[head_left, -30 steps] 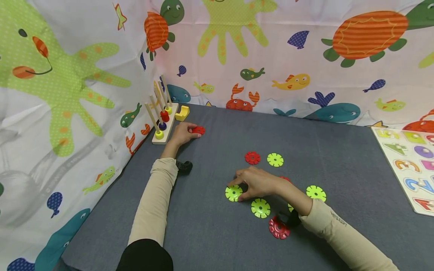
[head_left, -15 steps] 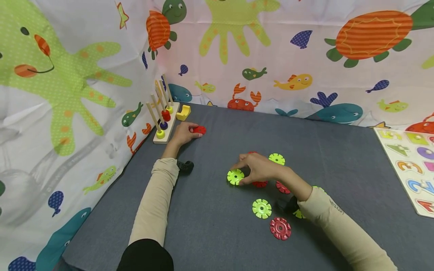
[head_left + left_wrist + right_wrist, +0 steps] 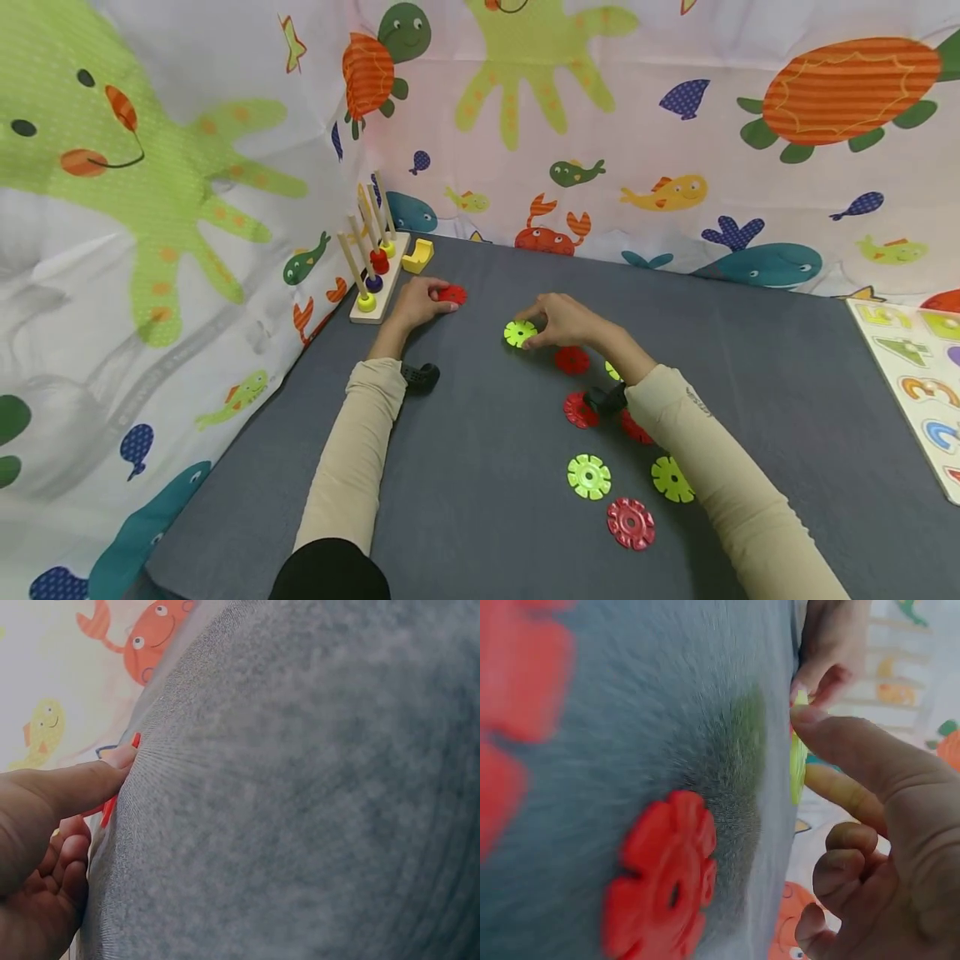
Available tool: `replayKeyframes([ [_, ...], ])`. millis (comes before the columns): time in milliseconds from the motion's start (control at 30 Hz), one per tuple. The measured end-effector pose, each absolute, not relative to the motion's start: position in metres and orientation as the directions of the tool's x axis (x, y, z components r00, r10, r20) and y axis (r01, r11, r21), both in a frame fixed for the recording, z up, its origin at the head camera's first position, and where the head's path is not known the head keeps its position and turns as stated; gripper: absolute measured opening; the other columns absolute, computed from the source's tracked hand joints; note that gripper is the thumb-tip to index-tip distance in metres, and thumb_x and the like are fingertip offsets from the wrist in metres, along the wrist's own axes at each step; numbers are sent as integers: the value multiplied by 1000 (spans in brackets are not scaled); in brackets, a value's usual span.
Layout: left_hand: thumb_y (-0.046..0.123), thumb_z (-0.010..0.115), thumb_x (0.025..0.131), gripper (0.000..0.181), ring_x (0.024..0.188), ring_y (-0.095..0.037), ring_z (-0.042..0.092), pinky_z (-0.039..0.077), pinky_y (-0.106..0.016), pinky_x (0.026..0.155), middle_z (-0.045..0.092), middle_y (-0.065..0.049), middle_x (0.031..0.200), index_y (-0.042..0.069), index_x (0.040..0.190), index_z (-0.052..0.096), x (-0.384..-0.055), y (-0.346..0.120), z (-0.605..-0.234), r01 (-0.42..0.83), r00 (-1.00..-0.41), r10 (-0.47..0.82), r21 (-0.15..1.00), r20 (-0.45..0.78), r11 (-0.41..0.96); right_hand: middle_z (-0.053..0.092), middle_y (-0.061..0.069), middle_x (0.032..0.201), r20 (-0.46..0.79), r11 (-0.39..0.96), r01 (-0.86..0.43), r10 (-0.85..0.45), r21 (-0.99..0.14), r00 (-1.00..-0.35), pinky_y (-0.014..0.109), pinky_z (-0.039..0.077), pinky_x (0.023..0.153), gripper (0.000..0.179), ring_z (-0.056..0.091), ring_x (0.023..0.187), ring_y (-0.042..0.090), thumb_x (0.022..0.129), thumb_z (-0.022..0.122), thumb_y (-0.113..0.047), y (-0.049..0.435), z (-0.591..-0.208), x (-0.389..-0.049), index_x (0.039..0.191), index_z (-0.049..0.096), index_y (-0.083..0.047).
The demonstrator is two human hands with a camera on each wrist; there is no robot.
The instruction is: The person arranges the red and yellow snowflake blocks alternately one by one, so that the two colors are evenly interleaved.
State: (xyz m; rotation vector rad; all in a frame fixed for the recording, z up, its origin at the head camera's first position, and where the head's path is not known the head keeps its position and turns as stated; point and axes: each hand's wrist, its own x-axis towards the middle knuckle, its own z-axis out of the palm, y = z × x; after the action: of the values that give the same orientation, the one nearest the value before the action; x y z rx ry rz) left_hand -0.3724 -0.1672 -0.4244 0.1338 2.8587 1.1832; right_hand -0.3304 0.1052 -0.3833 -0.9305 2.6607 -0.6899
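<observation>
My left hand [image 3: 418,303] pinches a red notched disc [image 3: 452,294] close to the peg stand at the back left. In the left wrist view the thumb presses on that red disc [image 3: 109,810], seen edge-on. My right hand [image 3: 564,320] holds a yellow-green notched disc [image 3: 519,334] between thumb and fingers, to the right of the left hand. The right wrist view shows this yellow-green disc [image 3: 799,761] edge-on, just off the cloth, with a red disc [image 3: 667,881] lying nearby. More red discs [image 3: 572,360] lie below the right hand and forearm, some partly covered.
A wooden peg stand [image 3: 378,287] with coloured beads stands at the left, a yellow block [image 3: 417,256] beside it. Nearer me lie a yellow-green disc [image 3: 588,477], a dark red disc [image 3: 631,523] and another yellow-green disc [image 3: 672,479]. A number board [image 3: 911,375] lies far right.
My right hand has carried the yellow-green disc away from me, up toward the level of the left hand. The left hand keeps its place with the red disc. The head view has shifted slightly.
</observation>
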Motion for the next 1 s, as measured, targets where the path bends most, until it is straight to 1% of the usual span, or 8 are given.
replayKeyframes([
  [33,20,72,79,47,75,-17,41,29,-27,70,44,-5,78,5,122,59,-372,-167,-426,62,-995,97,710,-9,702,60,18,115,-71,698,-510,-621,-502,-780,45,44,85,46,52,105,32,74,76,-25,102,-386,-336,117,65,-11],
  [100,20,72,79,47,74,-17,41,29,-27,70,44,-5,77,5,122,59,-370,-166,-430,64,-995,98,710,-8,701,60,16,119,-65,723,-491,-590,-486,-805,45,43,90,45,51,112,30,74,77,-25,96,-390,-346,115,66,-11],
  [167,20,73,79,46,73,-17,41,29,-27,69,44,-4,76,6,121,60,-368,-165,-433,53,-995,93,713,-17,700,62,13,118,-76,748,-471,-565,-467,-822,44,43,87,45,54,107,27,74,76,-26,89,-395,-355,115,66,-11],
  [233,20,73,79,46,73,-16,41,30,-27,68,44,-4,75,6,121,60,-366,-165,-437,45,-995,92,711,-27,701,63,9,119,-87,770,-453,-542,-448,-836,43,44,86,44,55,107,24,74,76,-27,83,-401,-363,115,66,-11],
  [400,21,73,79,47,73,-17,41,30,-27,69,44,-4,76,6,121,60,-364,-164,-438,43,-993,105,706,-45,707,63,7,120,-122,804,-393,-489,-446,-864,40,45,83,45,56,105,24,75,75,-29,71,-409,-373,116,66,-13],
  [600,22,73,79,46,72,-17,41,30,-27,67,43,-4,75,6,120,61,-366,-166,-433,51,-993,109,703,-37,709,64,8,117,-92,782,-379,-481,-495,-872,40,44,85,44,56,104,24,75,76,-28,56,-409,-379,115,66,-12],
  [833,22,74,78,46,70,-16,40,29,-26,66,43,-4,74,6,120,61,-372,-168,-430,77,-993,118,695,-11,715,61,8,122,-80,787,-344,-443,-512,-893,43,43,90,47,53,114,26,76,75,-29,45,-406,-385,118,64,-13],
  [1000,22,74,78,46,69,-16,39,29,-26,65,42,-3,74,7,119,61,-374,-169,-426,85,-993,117,687,0,722,58,9,127,-84,793,-326,-425,-515,-901,45,43,91,50,51,118,28,77,74,-29,38,-402,-388,122,61,-12],
])
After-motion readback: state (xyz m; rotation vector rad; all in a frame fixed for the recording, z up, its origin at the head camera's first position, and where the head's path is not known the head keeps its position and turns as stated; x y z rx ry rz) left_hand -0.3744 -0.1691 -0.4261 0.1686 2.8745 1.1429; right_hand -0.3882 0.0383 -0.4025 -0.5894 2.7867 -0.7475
